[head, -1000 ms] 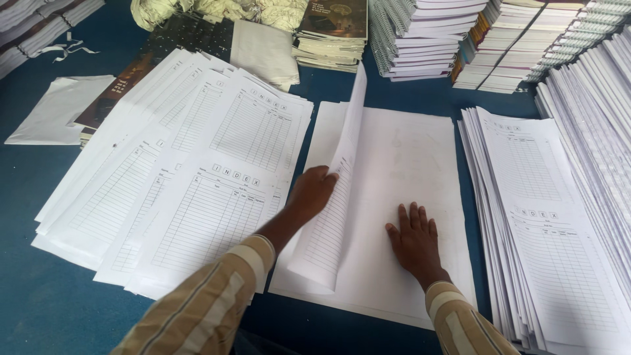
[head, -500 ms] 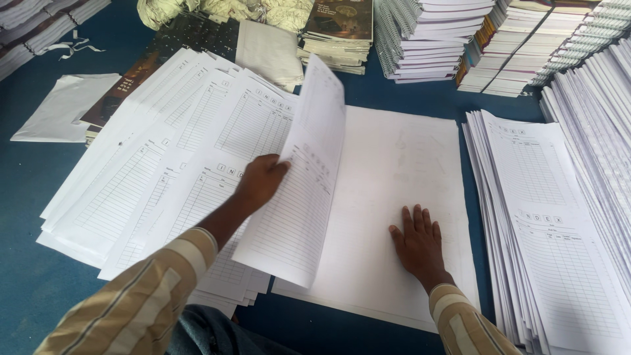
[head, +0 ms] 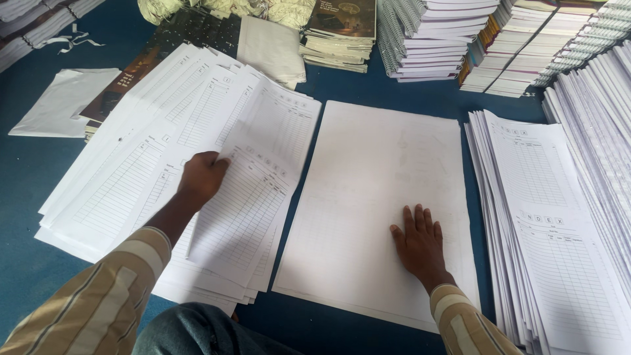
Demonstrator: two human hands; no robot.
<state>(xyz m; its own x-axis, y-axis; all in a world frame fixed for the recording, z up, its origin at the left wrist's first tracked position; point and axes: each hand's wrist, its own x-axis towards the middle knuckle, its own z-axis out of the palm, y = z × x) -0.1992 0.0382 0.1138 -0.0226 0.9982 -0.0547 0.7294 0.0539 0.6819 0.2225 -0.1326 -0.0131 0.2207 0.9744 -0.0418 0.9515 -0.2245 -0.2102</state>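
My left hand (head: 200, 179) pinches a white ruled printed sheet (head: 240, 210) onto the fanned pile at nine o'clock; my right hand (head: 419, 244), grip open and flat, pins the blank white paper stack (head: 381, 197) at centre.

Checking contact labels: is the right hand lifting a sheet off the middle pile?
No, the right hand lies flat, palm down, on the blank middle pile.

blue surface (head: 26, 197) bears ruled sheets (head: 197, 164), notebook stacks (head: 427, 39)
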